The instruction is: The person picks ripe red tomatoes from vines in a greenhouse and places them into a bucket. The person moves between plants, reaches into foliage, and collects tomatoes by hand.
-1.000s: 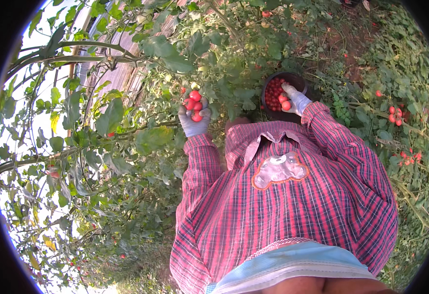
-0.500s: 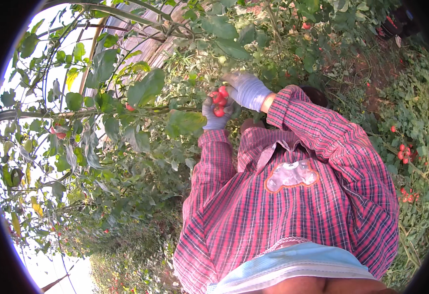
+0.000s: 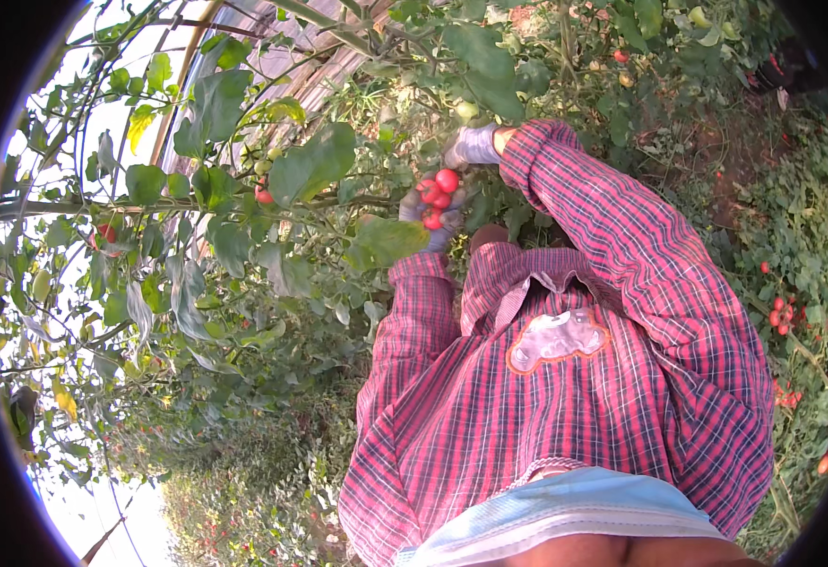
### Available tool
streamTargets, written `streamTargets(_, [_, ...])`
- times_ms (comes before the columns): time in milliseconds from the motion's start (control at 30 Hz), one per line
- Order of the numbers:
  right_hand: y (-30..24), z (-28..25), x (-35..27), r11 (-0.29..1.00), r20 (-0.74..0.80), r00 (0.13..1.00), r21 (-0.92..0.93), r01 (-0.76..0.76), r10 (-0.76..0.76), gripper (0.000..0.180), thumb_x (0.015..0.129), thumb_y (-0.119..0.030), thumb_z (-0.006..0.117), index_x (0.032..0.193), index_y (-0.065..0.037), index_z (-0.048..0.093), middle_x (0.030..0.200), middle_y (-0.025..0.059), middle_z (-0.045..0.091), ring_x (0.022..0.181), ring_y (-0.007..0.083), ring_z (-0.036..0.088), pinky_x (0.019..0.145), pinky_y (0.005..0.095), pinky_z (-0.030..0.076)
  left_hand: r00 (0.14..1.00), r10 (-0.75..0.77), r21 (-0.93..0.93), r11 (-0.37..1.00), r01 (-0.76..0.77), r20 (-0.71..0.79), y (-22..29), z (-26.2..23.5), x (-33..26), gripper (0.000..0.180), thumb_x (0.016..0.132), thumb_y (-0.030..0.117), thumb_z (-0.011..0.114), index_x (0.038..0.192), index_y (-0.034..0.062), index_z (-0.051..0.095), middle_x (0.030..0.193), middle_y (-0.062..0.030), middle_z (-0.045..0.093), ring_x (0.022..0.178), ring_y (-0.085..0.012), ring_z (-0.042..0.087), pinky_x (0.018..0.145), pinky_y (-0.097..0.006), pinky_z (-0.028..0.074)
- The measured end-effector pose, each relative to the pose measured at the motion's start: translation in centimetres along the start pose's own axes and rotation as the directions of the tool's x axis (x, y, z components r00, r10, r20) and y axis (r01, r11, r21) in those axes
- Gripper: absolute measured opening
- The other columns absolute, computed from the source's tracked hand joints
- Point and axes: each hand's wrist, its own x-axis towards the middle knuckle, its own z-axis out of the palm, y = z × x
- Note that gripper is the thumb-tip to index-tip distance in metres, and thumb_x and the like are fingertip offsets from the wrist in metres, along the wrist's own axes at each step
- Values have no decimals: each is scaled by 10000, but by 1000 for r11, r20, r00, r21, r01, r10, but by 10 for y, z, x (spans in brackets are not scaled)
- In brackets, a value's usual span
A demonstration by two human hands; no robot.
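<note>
My left hand (image 3: 439,236), in a pale thin glove, cups several red tomatoes (image 3: 440,199) with its fingers curled round them from below. Just above and to the right of that bunch is my right hand (image 3: 471,146), gloved the same way and smeared by motion. Its fingers are too blurred to read, and I see nothing plainly held in them. A green tomato (image 3: 467,111) hangs a little beyond my right hand. Beside the left hand, a broad yellowing leaf (image 3: 384,242) droops in front of the vine.
A long tomato stem (image 3: 116,205) crosses from the left toward my hands, with leaves and a few red tomatoes (image 3: 264,196) on it. More ripe tomatoes (image 3: 781,317) hang among the plants at right. Bare soil (image 3: 716,142) shows at upper right. A dark object (image 3: 787,68) sits at the far upper right.
My right hand has moved away from the red tomatoes, farther out toward the green tomato. The left hand still holds the bunch. The whole view has shifted slightly.
</note>
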Motion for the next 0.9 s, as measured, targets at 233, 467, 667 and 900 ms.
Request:
streamTargets(233, [-18,-15,-18,945,-82,976,278,-172,202,189,792,-207,563,837,-57,668,824,91,658,725,208,602,652,354,459,989,101,-138,984,-115,-110,-16,24,2,533,760,382,721,1178,112,529,1259,-155,478,1096,-381,526,516,-267,520])
streamTargets(467, [-35,-14,-24,809,78,903,417,-414,422,287,754,-259,596,955,-71,676,873,102,670,769,196,640,686,341,498,965,211,-236,940,-245,-158,-17,27,4,564,765,364,732,1210,101,504,1261,-171,454,1077,-382,530,515,-256,537])
streamTargets(667, [-35,-3,-33,926,-223,907,214,-312,357,333,782,-298,606,1012,-64,659,899,128,667,860,278,639,769,369,498,999,46,-63,997,-46,3,8,39,-2,468,755,304,752,1139,102,577,1221,-172,517,1073,-412,559,516,-263,513])
streamTargets(900, [-46,34,-133,840,-562,774,537,74,292,278,873,-215,585,1115,-88,638,1013,95,648,933,215,620,828,314,484,956,-290,121,948,294,-53,-31,-4,-40,525,737,344,769,1160,105,570,1243,-171,544,1016,-427,591,701,-372,543])
